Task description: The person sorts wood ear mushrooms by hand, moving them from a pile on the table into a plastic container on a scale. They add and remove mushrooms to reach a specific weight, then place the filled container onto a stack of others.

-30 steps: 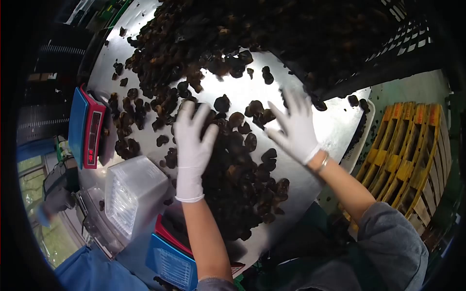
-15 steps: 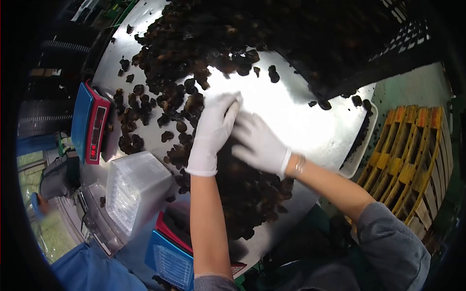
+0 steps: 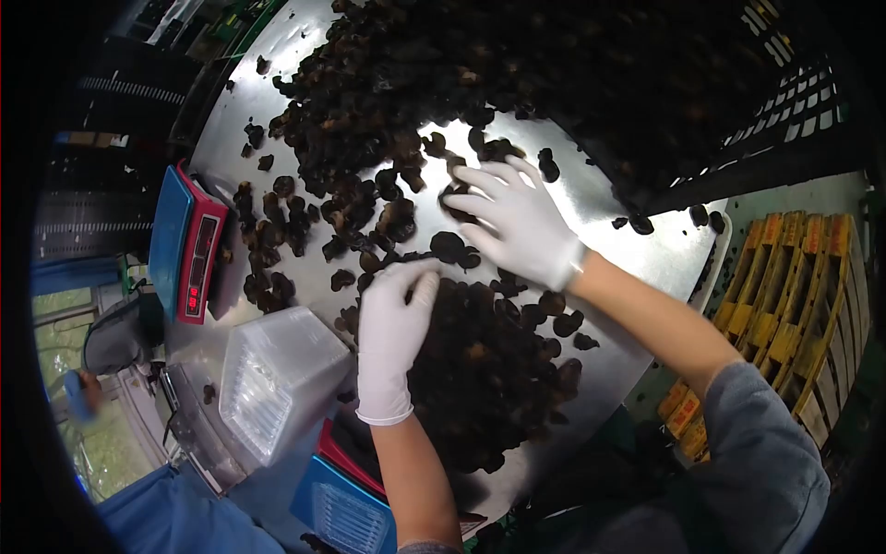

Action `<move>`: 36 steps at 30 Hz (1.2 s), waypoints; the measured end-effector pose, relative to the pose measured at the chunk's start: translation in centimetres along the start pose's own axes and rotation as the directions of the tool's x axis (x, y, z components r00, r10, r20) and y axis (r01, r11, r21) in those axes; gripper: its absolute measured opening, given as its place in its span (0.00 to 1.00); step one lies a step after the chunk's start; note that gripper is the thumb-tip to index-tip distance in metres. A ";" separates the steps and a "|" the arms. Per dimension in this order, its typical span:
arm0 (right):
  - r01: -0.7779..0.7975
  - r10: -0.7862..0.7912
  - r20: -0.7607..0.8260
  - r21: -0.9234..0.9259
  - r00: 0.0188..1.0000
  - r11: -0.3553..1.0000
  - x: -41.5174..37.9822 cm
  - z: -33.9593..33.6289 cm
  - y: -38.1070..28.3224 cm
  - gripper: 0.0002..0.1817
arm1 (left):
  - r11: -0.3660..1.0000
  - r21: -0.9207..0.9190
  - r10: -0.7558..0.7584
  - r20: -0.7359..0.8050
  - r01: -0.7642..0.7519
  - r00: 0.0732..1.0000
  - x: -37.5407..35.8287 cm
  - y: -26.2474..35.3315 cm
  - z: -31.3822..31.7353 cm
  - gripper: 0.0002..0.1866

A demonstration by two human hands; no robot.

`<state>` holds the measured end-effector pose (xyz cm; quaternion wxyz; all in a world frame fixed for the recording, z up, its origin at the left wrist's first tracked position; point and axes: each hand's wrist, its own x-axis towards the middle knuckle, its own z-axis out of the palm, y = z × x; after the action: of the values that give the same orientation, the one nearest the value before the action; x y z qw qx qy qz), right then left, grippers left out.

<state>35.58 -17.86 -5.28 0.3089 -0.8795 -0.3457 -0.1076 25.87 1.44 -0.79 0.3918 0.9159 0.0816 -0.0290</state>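
Both my hands wear white gloves. My right hand (image 3: 521,222) has its fingers spread over dark, wrinkled pieces like mushrooms or fungus (image 3: 448,247), near the bright middle of the metal table (image 3: 609,226). My left hand (image 3: 397,328) is lower and to the left, its fingers bent down at the upper edge of a near pile (image 3: 489,369); what its fingertips hold, if anything, is hidden. A much larger heap (image 3: 388,83) of the same pieces covers the far side of the table.
A black perforated crate (image 3: 757,166) stands at the upper right. Two red and blue scales (image 3: 189,245) are on the left and at the bottom, with stacked clear plastic trays (image 3: 281,374) between them. Wooden pallets (image 3: 784,323) stand at the right. A person's blue sleeve (image 3: 185,517) shows at lower left.
My right hand has moved up and right, its fingers spreading over loose pieces. My left hand has come down toward the near pile. More pieces now lie between the heap and the pile.
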 end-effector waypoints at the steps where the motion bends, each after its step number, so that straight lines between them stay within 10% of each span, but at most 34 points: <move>1: -0.045 0.051 -0.071 0.081 0.996 0.996 -1.0 -1.0 0.0 0.21 | 1.000 -0.027 0.009 -0.073 -0.011 0.997 0.7 -0.2 -0.1 0.09; 5: -0.211 0.152 -0.242 -0.239 0.958 0.948 1.4 -0.8 2.7 0.25 | 0.943 0.283 0.253 -0.276 -0.173 0.927 6.7 -1.4 1.9 0.24; 7: -0.125 0.106 -0.086 -0.264 0.991 0.956 1.7 1.1 1.6 0.27 | 0.873 0.452 0.285 -0.172 -0.181 0.943 7.9 -2.9 3.7 0.26; 9: -0.053 0.032 0.413 0.040 0.910 0.998 0.5 -0.2 -1.1 0.30 | 0.893 0.418 0.179 0.014 -0.169 0.984 6.3 -3.0 3.6 0.24; 13: 0.085 -0.148 0.160 0.346 0.976 0.934 -6.1 -1.4 -1.3 0.18 | 0.969 0.235 0.021 0.233 -0.077 0.972 -1.2 1.9 -2.1 0.24; 16: -0.121 0.132 -0.206 0.065 0.970 0.990 -2.8 -1.4 2.5 0.15 | 1.000 0.029 -0.013 0.026 0.012 1.000 0.5 2.5 -2.7 0.21; 19: -0.156 0.129 -0.125 -0.245 0.984 0.957 0.0 0.8 3.3 0.21 | 0.943 0.228 0.276 -0.125 -0.243 0.953 4.4 1.0 0.8 0.23; 27: 0.042 -0.138 0.235 0.372 0.962 0.927 -7.2 -1.1 -3.1 0.10 | 0.979 0.071 0.178 0.153 -0.190 0.972 -1.8 0.0 3.1 0.18; 29: -0.168 0.080 0.291 0.293 0.953 0.941 -1.1 -2.0 -2.5 0.09 | 0.985 0.090 0.136 0.125 -0.148 0.983 -2.0 0.8 3.3 0.17; 33: 0.243 -0.256 -0.119 -0.108 0.959 0.964 7.8 6.5 -0.5 0.14 | 0.982 0.135 0.113 0.138 -0.132 0.984 -1.5 1.5 3.7 0.17; 36: 0.144 -0.082 0.179 -0.366 0.980 0.919 9.8 7.2 2.1 0.15 | 0.979 0.125 0.140 0.145 -0.158 0.980 -1.5 1.1 3.5 0.16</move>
<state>44.08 -9.32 -7.96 0.0985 -0.9067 -0.3926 -0.1188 24.59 -2.03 -2.26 0.3343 0.9399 -0.0162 -0.0671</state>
